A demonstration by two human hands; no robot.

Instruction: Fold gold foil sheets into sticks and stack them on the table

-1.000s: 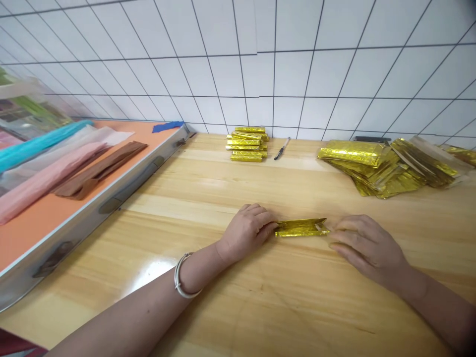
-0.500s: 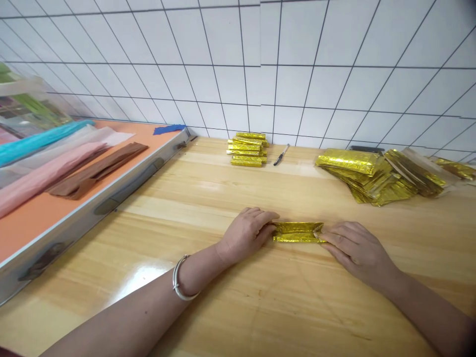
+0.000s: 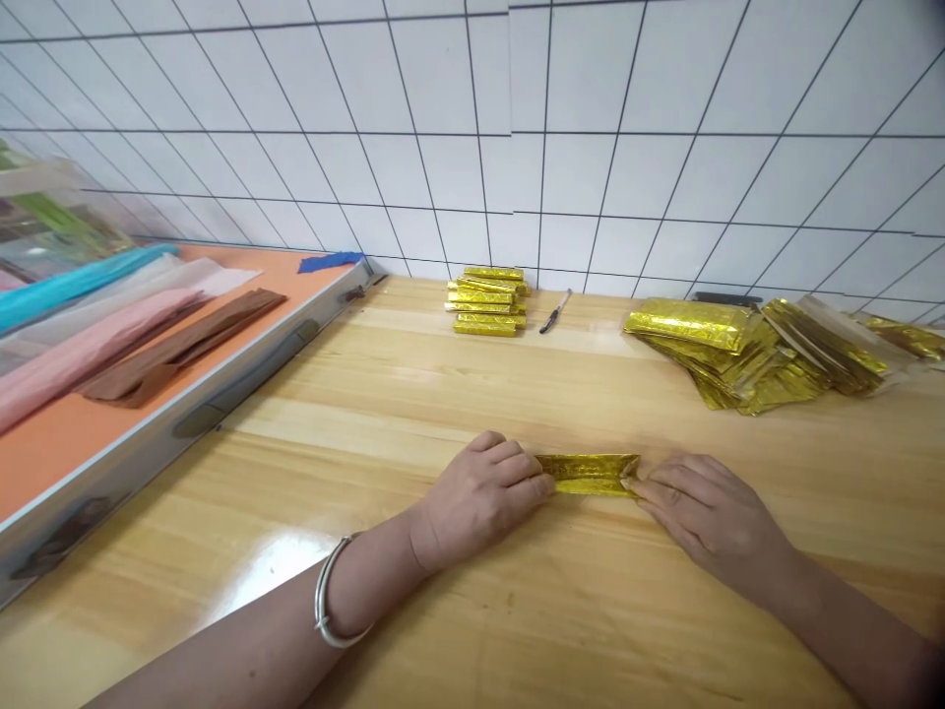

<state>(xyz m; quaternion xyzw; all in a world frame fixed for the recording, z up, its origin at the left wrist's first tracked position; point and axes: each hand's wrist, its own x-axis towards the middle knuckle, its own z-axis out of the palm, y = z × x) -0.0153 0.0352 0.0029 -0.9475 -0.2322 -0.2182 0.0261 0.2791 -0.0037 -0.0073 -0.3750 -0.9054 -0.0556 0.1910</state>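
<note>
A strip of gold foil paper (image 3: 591, 473) lies lengthwise on the wooden table, its long edges folded up into a shallow trough. My left hand (image 3: 491, 497), with a silver bangle at the wrist, is closed over the strip's left end and covers it. At the other end, my right hand (image 3: 705, 507) pinches the foil paper between thumb and fingers, where the corner is creased inward. Farther back sits a small stack of folded gold foil pieces (image 3: 487, 301). To the right lies a loose pile of flat gold foil sheets (image 3: 738, 354).
A pen (image 3: 555, 311) rests beside the small stack. On the left, a raised orange board (image 3: 243, 320) carries turquoise, white, pink and brown (image 3: 184, 347) crepe paper and a blue scrap (image 3: 330, 262). A tiled wall (image 3: 443, 118) closes off the back.
My left hand has shifted slightly nearer to me and now covers more of the strip's left end. My right hand keeps its pinch on the right end. The view has tilted slightly.
</note>
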